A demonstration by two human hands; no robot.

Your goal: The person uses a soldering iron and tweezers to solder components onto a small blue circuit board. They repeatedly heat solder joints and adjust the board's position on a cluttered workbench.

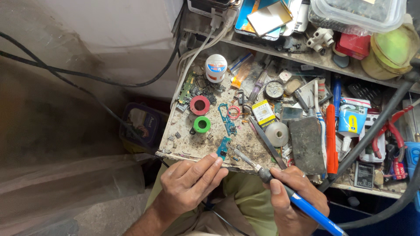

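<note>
Far left: black cables (87, 78) run across the grey wall, a dark tin (142, 124) sits on the floor below the counter (192, 146) edge.

Left hand (188, 183): grip pinched together, fingertips (217, 161) clamped on the lower end of a small blue-green circuit board (223, 147). Board sits at the counter's front edge, tilted slightly, upper end resting on the surface.

Behind it on the counter: green solder spool (201, 124), red spool (200, 105) further back, green PCB scrap pile (188, 87) at the back left corner, white tub (215, 67) with a blue-red label just beside that. A longer blue flex board (227, 119) lies between the spools and a yellow-labelled flat battery (263, 112). Tape roll (277, 133) and dark tweezers (267, 142) right of the small board.

Right hand (293, 201): grip closed around a blue-handled soldering iron (280, 188), thumb on top near the black collar. Tip (236, 151) points up-left, landing just right of the small board; contact with it, cannot tell.

Further right: grey sponge block (307, 144), orange-handled tool (331, 135), white-and-blue bottle (352, 118), red-handled pliers (391, 131). Thick black hose (372, 131) crosses diagonally over them.

Shelf above: stacked phones (267, 17), clear plastic box (358, 15), olive tape roll (389, 48).
</note>
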